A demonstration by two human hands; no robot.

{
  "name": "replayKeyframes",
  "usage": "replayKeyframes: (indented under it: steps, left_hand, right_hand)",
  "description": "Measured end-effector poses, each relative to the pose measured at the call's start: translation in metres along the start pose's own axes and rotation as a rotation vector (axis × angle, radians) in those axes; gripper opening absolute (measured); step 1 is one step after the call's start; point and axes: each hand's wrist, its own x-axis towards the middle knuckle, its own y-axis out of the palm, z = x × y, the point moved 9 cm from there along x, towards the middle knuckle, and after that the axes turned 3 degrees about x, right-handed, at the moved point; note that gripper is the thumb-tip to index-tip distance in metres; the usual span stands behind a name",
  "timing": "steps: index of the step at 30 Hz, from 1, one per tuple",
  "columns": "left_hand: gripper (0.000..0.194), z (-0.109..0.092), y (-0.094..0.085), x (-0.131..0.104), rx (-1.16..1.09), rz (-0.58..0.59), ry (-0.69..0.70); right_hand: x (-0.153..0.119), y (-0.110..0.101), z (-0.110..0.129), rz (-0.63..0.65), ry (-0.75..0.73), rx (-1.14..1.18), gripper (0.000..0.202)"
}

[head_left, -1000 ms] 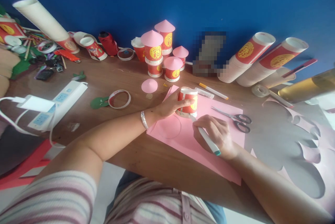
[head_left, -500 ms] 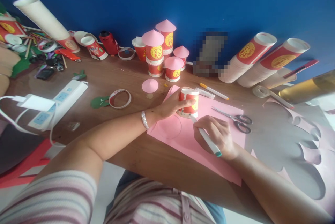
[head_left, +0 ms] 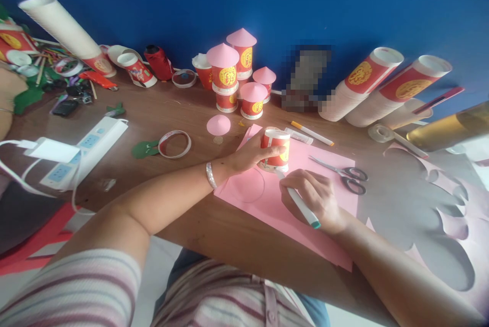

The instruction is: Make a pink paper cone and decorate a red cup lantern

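Note:
A red and white paper cup (head_left: 273,143) stands on a sheet of pink paper (head_left: 301,230), with my left hand (head_left: 250,156) wrapped round its left side and the thumb across its front. My right hand (head_left: 315,197) grips a white marker (head_left: 301,207) with a green end, its tip touching the bottom rim of the cup. Left of the cup, a thin drawn circle (head_left: 250,186) shows on the paper. Scissors (head_left: 344,174) with dark handles lie partly open on the sheet, right of the cup.
Several cups with pink cone tops (head_left: 223,70) stand at the back. Tall cup stacks (head_left: 359,80) lean at the back right. A power strip (head_left: 86,151) and a paper ring (head_left: 174,144) are at the left. Pink scraps (head_left: 454,227) lie at the right.
My right hand and the marker have shifted slightly left along the bottom rim of the cup. My left hand still holds the cup in the same place.

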Motion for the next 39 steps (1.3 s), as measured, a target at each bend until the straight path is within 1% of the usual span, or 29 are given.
replayKeyframes:
  steps: [4, 12, 19, 25, 31, 34, 39]
  left_hand:
    - [0.043, -0.0013, 0.0011, -0.0001, -0.012, 0.002, -0.012]
    - [0.042, 0.0010, -0.0009, -0.0007, 0.030, -0.009, -0.014]
    - [0.039, 0.0007, 0.0003, -0.0009, 0.016, 0.020, -0.006]
    - [0.040, 0.0051, -0.0010, 0.0000, -0.038, 0.005, -0.023]
    - [0.039, 0.0009, 0.0010, 0.0013, -0.068, 0.009, 0.000]
    - [0.036, -0.0015, 0.0016, 0.0013, -0.072, 0.007, 0.013]
    - [0.028, -0.0020, -0.0027, 0.0002, -0.033, -0.046, 0.019]
  right_hand:
    - [-0.0003, 0.0007, -0.0016, 0.009, 0.009, 0.016, 0.019]
    - [0.0041, -0.0022, -0.0026, 0.022, 0.004, 0.040, 0.018]
    - [0.0038, -0.0053, -0.0044, -0.024, 0.007, -0.002, 0.018]
    - [0.0034, -0.0071, -0.0052, -0.046, 0.003, -0.028, 0.021]
    - [0.0032, -0.0073, -0.0056, -0.060, 0.012, -0.054, 0.023]
    - [0.0028, -0.0073, -0.0058, -0.066, 0.015, -0.062, 0.023]
    - [0.0027, -0.0071, -0.0056, -0.070, 0.014, -0.058, 0.024]
